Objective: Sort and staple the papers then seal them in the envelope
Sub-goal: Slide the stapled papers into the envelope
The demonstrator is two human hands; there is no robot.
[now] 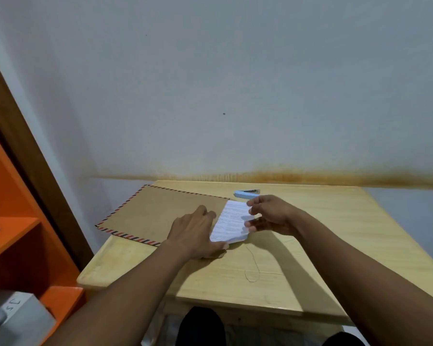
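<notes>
A large brown envelope with a red-and-black striped border lies flat on the left part of the wooden table. White printed papers stick out of its right-hand opening. My left hand lies on the envelope's mouth, thumb at the papers' lower corner. My right hand pinches the papers' right edge between thumb and fingers. A light blue stapler sits just behind the papers, near the wall.
An orange shelf unit and a brown door frame stand to the left of the table. A grey box sits at the lower left. A thin thread loop lies on the tabletop near me.
</notes>
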